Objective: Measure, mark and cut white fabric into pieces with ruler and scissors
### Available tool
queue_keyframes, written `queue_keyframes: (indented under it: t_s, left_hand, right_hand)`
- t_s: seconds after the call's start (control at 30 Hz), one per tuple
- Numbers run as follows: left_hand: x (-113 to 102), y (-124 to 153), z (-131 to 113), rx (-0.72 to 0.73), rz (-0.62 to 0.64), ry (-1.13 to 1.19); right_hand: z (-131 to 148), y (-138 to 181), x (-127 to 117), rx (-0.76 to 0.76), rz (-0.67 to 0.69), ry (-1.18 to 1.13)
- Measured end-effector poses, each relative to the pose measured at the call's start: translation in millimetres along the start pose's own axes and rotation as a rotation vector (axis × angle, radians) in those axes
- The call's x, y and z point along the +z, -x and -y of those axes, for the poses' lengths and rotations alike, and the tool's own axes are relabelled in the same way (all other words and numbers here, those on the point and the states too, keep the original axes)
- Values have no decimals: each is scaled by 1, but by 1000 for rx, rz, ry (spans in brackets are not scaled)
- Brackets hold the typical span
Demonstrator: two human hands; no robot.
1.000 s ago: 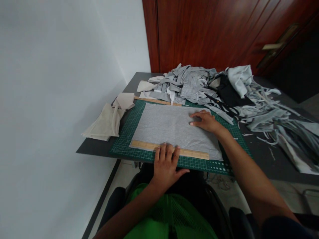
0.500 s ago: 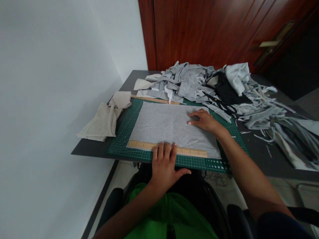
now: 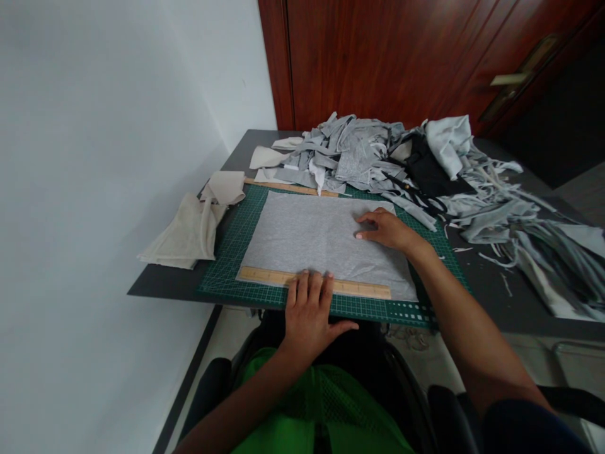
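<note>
A grey rectangle of fabric [image 3: 312, 236] lies flat on a green cutting mat [image 3: 227, 258]. Along its near edge rests a wooden ruler [image 3: 265, 276]. My left hand [image 3: 309, 312] presses flat on the ruler's middle, fingers stretched out, thumb off to the right. My right hand [image 3: 387, 230] lies palm down on the fabric's right part, fingers extended toward the left. Neither hand holds anything.
A second wooden ruler [image 3: 293, 188] lies at the mat's far edge. Behind it sits a heap of grey fabric scraps [image 3: 359, 157], with black cloth [image 3: 428, 173] and strips [image 3: 515, 221] to the right. Folded beige cloth [image 3: 189, 230] lies left. A white wall is close on the left.
Only the camera has shifted slightly; both hands stay pressed on the ruler and the fabric in the same places.
</note>
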State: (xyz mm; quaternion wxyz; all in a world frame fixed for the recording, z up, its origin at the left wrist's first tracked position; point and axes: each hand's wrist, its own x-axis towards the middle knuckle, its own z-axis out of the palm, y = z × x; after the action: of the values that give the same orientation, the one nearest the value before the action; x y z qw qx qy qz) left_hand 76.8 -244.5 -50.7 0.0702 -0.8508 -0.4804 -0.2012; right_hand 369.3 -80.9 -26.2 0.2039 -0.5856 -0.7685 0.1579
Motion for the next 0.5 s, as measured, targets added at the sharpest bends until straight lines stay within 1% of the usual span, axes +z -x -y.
queue_keyframes:
  t_s: [0.27,0.5]
  left_hand:
    - [0,0,0,3,13,-13]
    - [2,1,0,6,9,-13]
  right_hand:
    - [0,2,-4,-15,44,12]
    - [1,4,-6,18,85,17]
